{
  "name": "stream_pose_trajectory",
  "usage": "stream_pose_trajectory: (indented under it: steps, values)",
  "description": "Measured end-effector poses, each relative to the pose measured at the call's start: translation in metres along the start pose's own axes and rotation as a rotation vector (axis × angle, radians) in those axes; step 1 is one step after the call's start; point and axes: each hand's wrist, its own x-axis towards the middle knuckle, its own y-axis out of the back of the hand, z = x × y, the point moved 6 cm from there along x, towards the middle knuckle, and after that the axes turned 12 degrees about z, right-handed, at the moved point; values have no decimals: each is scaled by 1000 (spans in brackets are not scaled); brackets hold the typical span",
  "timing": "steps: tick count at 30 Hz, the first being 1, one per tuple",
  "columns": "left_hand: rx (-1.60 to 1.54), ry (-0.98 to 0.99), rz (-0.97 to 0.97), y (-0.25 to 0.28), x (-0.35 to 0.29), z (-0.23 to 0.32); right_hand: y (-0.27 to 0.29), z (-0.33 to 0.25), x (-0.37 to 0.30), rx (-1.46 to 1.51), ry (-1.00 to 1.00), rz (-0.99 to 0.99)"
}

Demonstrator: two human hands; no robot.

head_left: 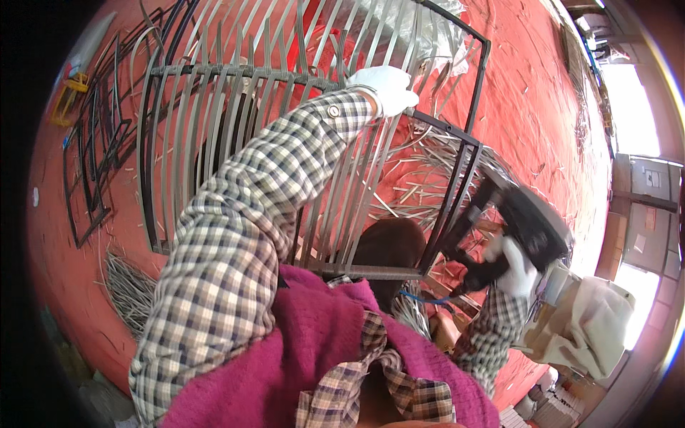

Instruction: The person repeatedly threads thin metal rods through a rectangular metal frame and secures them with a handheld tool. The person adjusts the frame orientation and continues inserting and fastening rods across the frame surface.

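Frame: the dark one (378, 272), right up against the person
Right hand: wrapped round the handle (517, 269) of a black tool (531, 221), near right, kinda blurry
Strips: grey ones (347, 200) already span left and middle; right end's bare, so I'd call it partway
Left hand: curled (382, 89) by the crossbar (442, 127), can't tell what it's pinching
Far strip ends: poking up (301, 46), probably left to fix

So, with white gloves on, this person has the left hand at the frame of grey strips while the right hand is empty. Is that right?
Not quite: the right hand isn't empty. The head view shows it gripping a black tool, while the left hand is at the frame of grey strips.
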Motion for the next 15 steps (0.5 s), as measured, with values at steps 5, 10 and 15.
stream_pose_trajectory:
  steps: [5, 10, 15]
  values:
    - [-47, -24, 10, -4, 5, -4, -90, -30, 76, -38, 87, -165]
    - [-31, 5, -3, -6, 6, -2, -109, -27, 95, 114, -59, -125]
    - [-43, 11, 1, -6, 6, 0, -109, -26, 98, 53, -35, -132]
